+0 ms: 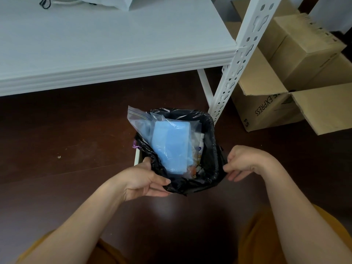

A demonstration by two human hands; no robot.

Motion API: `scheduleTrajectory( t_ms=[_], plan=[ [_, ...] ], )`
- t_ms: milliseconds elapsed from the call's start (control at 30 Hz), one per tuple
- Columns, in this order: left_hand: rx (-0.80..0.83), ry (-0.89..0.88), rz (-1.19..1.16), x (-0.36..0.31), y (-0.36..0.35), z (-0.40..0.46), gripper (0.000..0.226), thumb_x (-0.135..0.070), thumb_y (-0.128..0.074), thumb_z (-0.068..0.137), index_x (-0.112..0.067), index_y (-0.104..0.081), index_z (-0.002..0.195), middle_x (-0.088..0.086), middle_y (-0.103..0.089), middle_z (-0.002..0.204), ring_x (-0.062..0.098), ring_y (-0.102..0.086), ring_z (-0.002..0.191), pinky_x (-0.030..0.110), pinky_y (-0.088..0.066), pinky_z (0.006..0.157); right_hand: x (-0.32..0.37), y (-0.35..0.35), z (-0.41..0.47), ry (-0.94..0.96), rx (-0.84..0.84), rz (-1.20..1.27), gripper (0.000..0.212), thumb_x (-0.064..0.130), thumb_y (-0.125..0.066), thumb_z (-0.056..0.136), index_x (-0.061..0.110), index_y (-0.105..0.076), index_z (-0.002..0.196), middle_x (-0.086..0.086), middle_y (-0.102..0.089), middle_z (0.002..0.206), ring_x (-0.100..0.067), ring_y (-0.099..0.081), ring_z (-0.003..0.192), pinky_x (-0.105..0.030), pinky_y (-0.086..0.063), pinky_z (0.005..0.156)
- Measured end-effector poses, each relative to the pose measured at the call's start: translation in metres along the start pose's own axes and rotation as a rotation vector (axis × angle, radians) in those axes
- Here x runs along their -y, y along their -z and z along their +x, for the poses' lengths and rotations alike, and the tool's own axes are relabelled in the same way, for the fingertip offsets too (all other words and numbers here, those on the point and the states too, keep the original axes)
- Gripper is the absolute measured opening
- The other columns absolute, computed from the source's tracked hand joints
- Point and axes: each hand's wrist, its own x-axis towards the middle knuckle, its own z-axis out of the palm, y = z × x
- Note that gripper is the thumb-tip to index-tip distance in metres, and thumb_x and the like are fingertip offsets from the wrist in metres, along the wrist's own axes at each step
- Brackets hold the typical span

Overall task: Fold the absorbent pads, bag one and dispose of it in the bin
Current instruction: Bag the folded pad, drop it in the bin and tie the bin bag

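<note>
Stage: disposal appeared nearly complete; the bagged pad sat in the bin but was not fully down.
Bin: stood on the dark floor, near the foot of the white shelving upright, lined with a black liner.
Zip bag: clear, holding 1 folded blue absorbent pad; it leaned against the bin's left rim, its zip end projecting above the far-left corner.
Other contents: printed packaging lay beside the bag, toward the right wall.
Left hand: grasped the liner at the near-left rim, thumb over the edge, fingers beneath.
Right hand: pinched the liner at the near-right rim, fingers curled on the plastic.
Shelf: white, above and behind the bin; only 1 pad was visible anywhere.
Cardboard boxes: stacked to the right of the upright.
Risk 1: the projecting bag could tip out over the left rim if the liner were tugged or the bin shifted.
Risk 2: uneven pulling by the 2 hands could slip the liner off the rim or tear the thin plastic.
Risk 3: whether the zip was sealed could not be told; if open, the pad might slide out.
</note>
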Motion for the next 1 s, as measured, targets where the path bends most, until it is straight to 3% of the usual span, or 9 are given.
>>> scheduleTrajectory(
  t_ms=[100, 267, 467, 533, 633, 733, 800, 867, 1000],
  plan=[
    [0.024, 0.005, -0.078, -0.003, 0.001, -0.001, 0.069, 0.015, -0.052, 0.086, -0.024, -0.026, 0.136, 0.02, -0.069, 0.101, 0.033, -0.072, 0.074, 0.041, -0.061, 0.068, 0.0, 0.007, -0.003, 0.016, -0.075, 0.151, 0.013, 0.005, -0.053, 0.091, -0.003, -0.059, 0.1, -0.02, -0.069, 0.088, -0.024, -0.068, 0.075, -0.034, -0.06, 0.07],
    [-0.304, -0.087, -0.073, -0.015, 0.011, 0.004, 0.01, -0.005, -0.051, 0.092, -0.013, -0.052, 0.098, 0.007, -0.049, 0.062, 0.017, -0.06, 0.042, 0.027, -0.056, 0.049, 0.005, 0.013, 0.004, 0.204, -0.278, 0.499, 0.019, 0.009, -0.049, 0.091, -0.003, -0.061, 0.1, -0.022, -0.069, 0.094, -0.028, -0.07, 0.082, -0.037, -0.06, 0.071],
    [-0.599, -0.277, -0.459, -0.033, 0.035, 0.017, 0.012, 0.002, -0.045, 0.081, -0.005, -0.056, 0.081, 0.008, -0.054, 0.07, 0.018, -0.05, 0.056, 0.023, -0.045, 0.047, 0.034, 0.013, 0.03, 0.361, -0.425, 0.656, 0.013, 0.019, -0.054, 0.088, 0.013, -0.062, 0.079, -0.009, -0.064, 0.114, -0.021, -0.063, 0.103, -0.039, -0.056, 0.087],
    [-0.558, -0.311, -0.653, -0.038, 0.043, 0.02, 0.013, 0.001, -0.04, 0.074, -0.009, -0.046, 0.069, 0.005, -0.048, 0.068, 0.018, -0.047, 0.058, 0.024, -0.044, 0.052, 0.044, 0.018, 0.039, 0.339, -0.488, 0.684, 0.003, 0.02, -0.057, 0.085, 0.018, -0.058, 0.086, -0.008, -0.061, 0.116, -0.022, -0.06, 0.105, -0.041, -0.054, 0.09],
    [-0.542, -0.281, -0.779, -0.043, 0.06, 0.031, 0.01, -0.015, -0.047, 0.061, -0.013, -0.042, 0.07, 0.009, -0.049, 0.077, 0.024, -0.05, 0.07, 0.032, -0.043, 0.071, 0.054, 0.025, 0.049, 0.299, -0.555, 0.716, 0.035, 0.03, -0.059, 0.085, 0.019, -0.047, 0.116, -0.001, -0.051, 0.115, -0.018, -0.052, 0.105, -0.038, -0.047, 0.094],
    [-0.53, -0.147, -0.61, -0.042, 0.073, 0.049, 0.048, -0.03, -0.059, 0.059, -0.011, -0.063, 0.103, 0.013, -0.065, 0.11, 0.031, -0.06, 0.104, 0.042, -0.044, 0.097, 0.052, 0.026, 0.06, 0.179, -0.466, 0.71, 0.055, 0.043, -0.055, 0.09, 0.011, -0.044, 0.134, -0.002, -0.051, 0.117, -0.02, -0.049, 0.104, -0.033, -0.04, 0.09],
    [-0.433, -0.059, -0.552, -0.043, 0.071, 0.055, 0.047, -0.031, -0.062, 0.07, -0.013, -0.065, 0.114, 0.011, -0.066, 0.117, 0.03, -0.061, 0.111, 0.044, -0.043, 0.101, 0.05, 0.023, 0.065, 0.122, -0.394, 0.757, 0.057, 0.045, -0.058, 0.089, 0.007, -0.051, 0.131, -0.008, -0.058, 0.124, -0.025, -0.056, 0.11, -0.039, -0.044, 0.099],
    [-0.378, -0.039, -0.537, -0.048, 0.066, 0.057, 0.03, -0.025, -0.058, 0.084, -0.008, -0.067, 0.108, 0.014, -0.068, 0.111, 0.031, -0.064, 0.105, 0.045, -0.049, 0.095, 0.05, 0.024, 0.07, 0.155, -0.436, 0.838, 0.043, 0.031, -0.063, 0.09, 0.005, -0.059, 0.123, -0.012, -0.062, 0.123, -0.028, -0.06, 0.109, -0.04, -0.047, 0.099],
    [-0.456, -0.186, -0.568, -0.054, 0.065, 0.058, 0.017, -0.003, -0.047, 0.094, -0.002, -0.06, 0.084, 0.014, -0.07, 0.068, 0.026, -0.069, 0.062, 0.038, -0.059, 0.058, 0.051, 0.024, 0.068, 0.267, -0.553, 0.972, 0.029, 0.002, -0.06, 0.089, 0.01, -0.066, 0.117, -0.011, -0.066, 0.115, -0.025, -0.064, 0.101, -0.033, -0.052, 0.088]
  ],
)
